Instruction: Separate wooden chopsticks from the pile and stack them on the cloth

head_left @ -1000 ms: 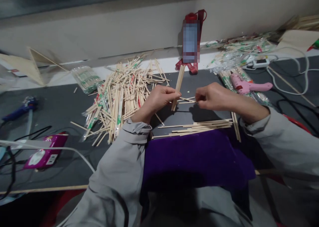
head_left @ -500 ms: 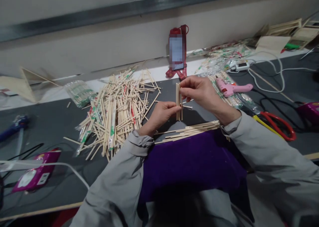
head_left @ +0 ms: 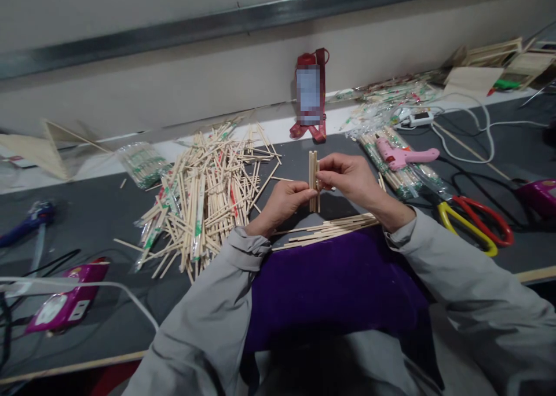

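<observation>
A small upright bundle of wooden sticks (head_left: pixel 312 173) stands between my hands, just above or on the dark table. My left hand (head_left: pixel 289 200) is closed on its lower part, thumb laid across the sticks. From the other side my right hand (head_left: pixel 347 176) pinches the bundle's right edge with thumb and forefinger. Nearer to me, a row of loose sticks (head_left: pixel 330 229) lies along the purple cloth (head_left: pixel 334 286). Left of my hands spreads a large heap of wooden sticks (head_left: pixel 217 193), some in paper sleeves.
At the right lie a pink glue gun (head_left: pixel 406 154) on packed sticks, scissors with red and yellow handles (head_left: pixel 486 222) and white cables. A phone in a red holder (head_left: pixel 309 95) leans at the wall. Purple power strip (head_left: pixel 72 294) and blue glue gun (head_left: pixel 37 219) are at left.
My right hand has slid down the bundle's right side, from near its top to about the middle. The left hand keeps its hold. More of the scissors shows.
</observation>
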Tool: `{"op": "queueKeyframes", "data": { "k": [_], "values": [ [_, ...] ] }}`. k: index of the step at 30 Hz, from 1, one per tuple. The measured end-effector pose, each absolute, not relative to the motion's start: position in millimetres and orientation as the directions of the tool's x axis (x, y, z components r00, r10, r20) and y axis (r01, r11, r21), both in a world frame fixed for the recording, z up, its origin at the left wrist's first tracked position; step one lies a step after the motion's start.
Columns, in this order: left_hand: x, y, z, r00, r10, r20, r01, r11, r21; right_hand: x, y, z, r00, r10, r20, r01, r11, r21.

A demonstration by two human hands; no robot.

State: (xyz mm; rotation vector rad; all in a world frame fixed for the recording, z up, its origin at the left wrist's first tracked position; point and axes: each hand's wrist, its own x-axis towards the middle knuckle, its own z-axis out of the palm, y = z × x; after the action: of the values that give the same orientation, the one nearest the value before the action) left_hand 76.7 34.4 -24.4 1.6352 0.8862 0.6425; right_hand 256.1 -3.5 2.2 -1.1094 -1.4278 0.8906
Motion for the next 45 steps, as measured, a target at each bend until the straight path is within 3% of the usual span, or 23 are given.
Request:
{"op": "queueKeyframes", "data": {
  "k": [3,6,9,12,14,17,20,25,35,45],
  "values": [
    [74.7,37.0,-19.6,0.534,0.845,0.002,0.215,-0.138,0.967,267.6,-13.5,19.5,-0.014,0.914,0.405,0.372,0.380,-0.847],
    [67.8,44.7,-11.3,0.393,0.916,0.084,0.176,-0.164,0.971,275.2,-30.9,31.3,-0.235,0.863,0.447,0.646,0.482,-0.592],
    [58.0,53.7,-0.6,0.265,0.948,0.175,0.109,-0.209,0.972,272.6,-45.1,23.4,-0.485,0.842,0.237,0.744,0.540,-0.394],
    [49.6,59.3,8.4,0.175,0.961,0.216,0.085,-0.233,0.969,265.0,-43.0,7.6,-0.614,0.789,0.019,0.734,0.580,-0.354],
    [46.4,60.9,11.5,0.148,0.964,0.222,0.082,-0.235,0.968,260.5,-30.2,1.3,-0.575,0.818,-0.015,0.781,0.545,-0.305],
    [45.0,61.6,12.0,0.141,0.964,0.227,0.074,-0.239,0.968,256.3,-2.4,-1.9,-0.406,0.912,0.057,0.909,0.409,-0.076],
    [44.6,62.1,10.6,0.145,0.963,0.229,0.076,-0.242,0.967,254.9,18.0,-4.7,-0.390,0.921,0.005,0.918,0.388,0.085],
    [40.2,64.1,13.5,0.139,0.959,0.247,0.066,-0.258,0.964,260.1,11.9,-3.3,-0.462,0.876,-0.138,0.868,0.478,0.132],
    [24.9,68.9,31.4,0.030,0.950,0.312,0.113,-0.313,0.943,270.7,-21.3,19.0,-0.518,0.735,-0.437,0.786,0.610,0.095],
    [3.6,76.6,47.7,-0.077,0.931,0.356,0.082,-0.350,0.933,250.9,-26.7,22.2,-0.625,0.652,-0.430,0.701,0.711,0.059]
  ]
}}
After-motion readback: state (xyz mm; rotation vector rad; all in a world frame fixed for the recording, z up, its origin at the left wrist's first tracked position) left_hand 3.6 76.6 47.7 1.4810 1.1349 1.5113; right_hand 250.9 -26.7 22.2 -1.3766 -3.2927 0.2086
